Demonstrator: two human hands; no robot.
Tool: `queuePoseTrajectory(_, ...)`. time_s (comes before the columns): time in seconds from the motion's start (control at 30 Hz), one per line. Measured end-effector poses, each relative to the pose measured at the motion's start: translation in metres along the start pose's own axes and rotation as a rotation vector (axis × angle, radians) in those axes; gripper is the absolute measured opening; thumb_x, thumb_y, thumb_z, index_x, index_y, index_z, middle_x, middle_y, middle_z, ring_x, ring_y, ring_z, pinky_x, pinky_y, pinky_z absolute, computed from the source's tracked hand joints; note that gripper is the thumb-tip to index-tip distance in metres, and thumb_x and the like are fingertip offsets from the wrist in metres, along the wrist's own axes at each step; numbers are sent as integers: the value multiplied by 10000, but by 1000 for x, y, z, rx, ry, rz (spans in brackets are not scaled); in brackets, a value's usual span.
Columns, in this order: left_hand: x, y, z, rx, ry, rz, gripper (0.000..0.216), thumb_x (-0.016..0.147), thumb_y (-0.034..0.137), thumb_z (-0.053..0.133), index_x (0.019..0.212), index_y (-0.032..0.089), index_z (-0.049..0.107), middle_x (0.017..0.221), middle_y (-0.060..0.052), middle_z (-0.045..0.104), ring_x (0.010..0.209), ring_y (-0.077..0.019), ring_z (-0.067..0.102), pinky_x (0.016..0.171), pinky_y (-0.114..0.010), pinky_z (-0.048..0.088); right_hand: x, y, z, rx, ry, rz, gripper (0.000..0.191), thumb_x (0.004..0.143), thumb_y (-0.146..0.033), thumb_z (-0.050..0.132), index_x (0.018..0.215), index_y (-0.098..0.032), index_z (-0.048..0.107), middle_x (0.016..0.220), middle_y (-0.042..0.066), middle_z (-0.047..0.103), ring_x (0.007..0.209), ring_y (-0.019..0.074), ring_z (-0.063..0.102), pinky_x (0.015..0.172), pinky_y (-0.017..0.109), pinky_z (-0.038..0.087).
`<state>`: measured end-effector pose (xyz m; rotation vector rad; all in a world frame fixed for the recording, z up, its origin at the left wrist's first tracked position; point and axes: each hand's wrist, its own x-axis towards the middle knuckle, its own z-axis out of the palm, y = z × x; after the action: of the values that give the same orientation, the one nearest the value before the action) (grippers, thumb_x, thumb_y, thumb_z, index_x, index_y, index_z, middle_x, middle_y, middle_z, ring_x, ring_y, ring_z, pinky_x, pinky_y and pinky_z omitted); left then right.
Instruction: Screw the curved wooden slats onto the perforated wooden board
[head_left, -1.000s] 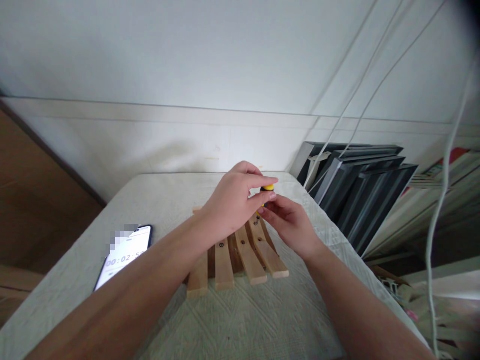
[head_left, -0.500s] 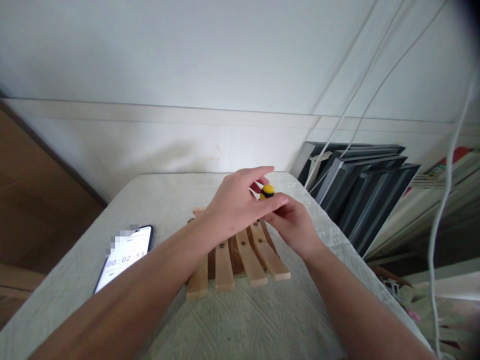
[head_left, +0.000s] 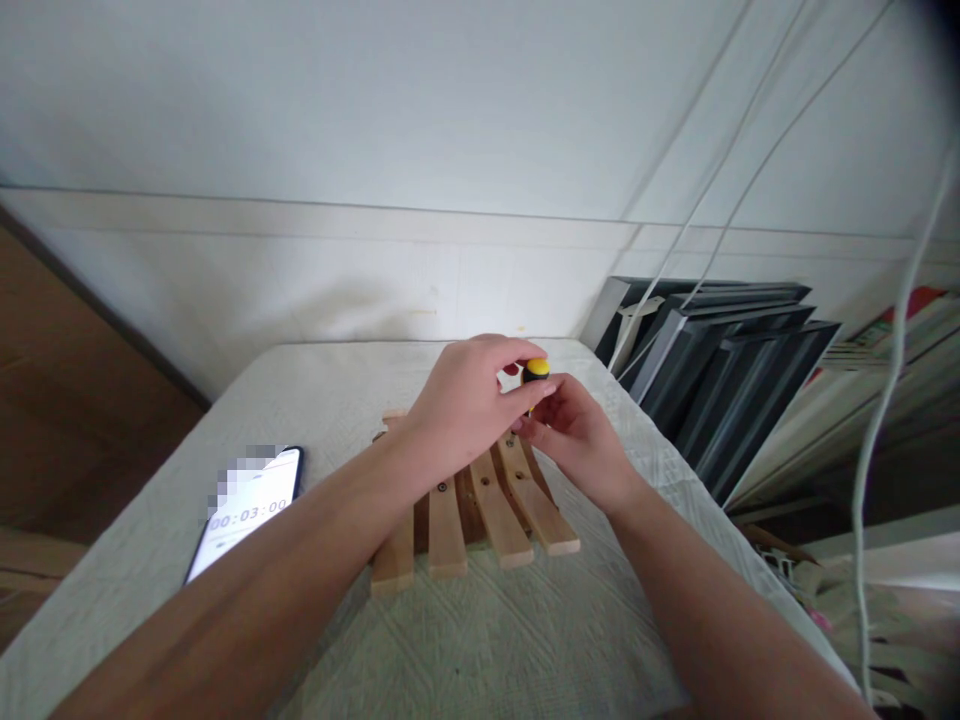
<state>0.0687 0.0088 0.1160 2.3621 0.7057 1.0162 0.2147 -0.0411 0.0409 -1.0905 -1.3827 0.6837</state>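
Note:
My left hand point(head_left: 472, 390) holds a screwdriver point(head_left: 535, 371) by its stubby yellow-and-black handle, thumb on the near side and fingers over the top. The tool stands roughly upright above the far right part of a wooden slatted piece point(head_left: 448, 545). Its tip is hidden. My right hand point(head_left: 577, 430) is closed low beside the shaft, thumb and fingers curled in a pinch; what lies between them is hidden. The pale slats sit side by side on a darker wood crosspiece, with screws or screw holes in them. My left forearm covers part of the left slats.
A phone point(head_left: 247, 515) with a running timer lies on the left of the cloth-covered table point(head_left: 480, 650). Dark panels point(head_left: 720, 380) lean against the wall beyond the right edge. A white cable point(head_left: 874, 470) hangs at the far right, and a brown wooden surface point(head_left: 75, 400) is at the left.
My left fingers have come down onto the top of the screwdriver handle. My right fingers have loosened a little and moved slightly lower. The wooden piece stays in place.

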Motion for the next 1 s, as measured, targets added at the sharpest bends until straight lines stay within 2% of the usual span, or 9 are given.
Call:
queuePoseTrajectory(0.13,0,2,-1,34,6,10,269,802,231,635,1059,169,679,1063,-75,712,895,-176,652,770,-314,525,1,0,-3,-51,-10,2,175,796,-353,678,885,-240,579,779,-7,565,707,149,528,663,323,465)
queuePoseTrajectory(0.23,0,3,-2,25,41,-31,231,770,279,677,967,161,707,921,-64,730,787,-171,648,723,-314,527,1,0,-3,-74,47,4,246,738,-371,740,855,-239,568,777,-5,574,722,159,542,663,325,473)
queuePoseTrajectory(0.3,-1,4,-3,11,27,-15,152,787,248,650,900,179,724,880,-46,735,755,-155,645,720,-297,526,1,-1,-2,-52,22,-1,250,751,-389,727,889,-242,579,784,-1,583,735,164,553,669,327,475)
queuePoseTrajectory(0.37,-1,5,-4,14,29,-9,162,787,223,634,915,196,729,914,-37,740,766,-148,648,736,-289,528,0,-3,-1,-47,-27,-3,216,787,-402,687,896,-237,601,770,0,589,721,161,553,671,330,471)
queuePoseTrajectory(0.57,-2,5,-1,26,30,-15,167,784,232,634,913,186,731,896,-39,747,753,-151,660,732,-292,538,0,-3,-2,-59,-29,22,223,790,-396,689,932,-236,625,752,-2,589,716,161,548,675,332,466)
queuePoseTrajectory(0.7,-2,3,-1,23,41,-40,276,779,228,627,1043,197,705,1041,-54,731,857,-167,670,781,-309,545,0,0,-3,-45,-50,24,178,795,-383,682,865,-234,613,740,-9,584,685,154,537,657,326,463)
queuePoseTrajectory(0.83,-2,2,-1,0,39,-59,192,784,246,644,947,183,724,966,-63,743,823,-169,677,780,-314,547,1,2,-3,-36,-17,7,263,754,-355,730,961,-260,599,786,-12,589,699,155,538,659,325,461)
queuePoseTrajectory(0.9,-2,1,-1,-31,9,-54,242,806,193,599,1023,195,705,1036,-65,731,888,-169,678,810,-313,543,1,2,-3,-44,-60,2,249,794,-345,686,1019,-271,606,789,-7,591,699,158,538,658,328,457)
queuePoseTrajectory(1.0,-3,1,0,-63,39,-73,424,770,195,646,1194,186,622,1161,-97,685,973,-190,664,820,-315,545,0,1,-2,-55,-33,8,167,783,-323,691,913,-256,610,731,-19,560,648,145,507,610,310,433)
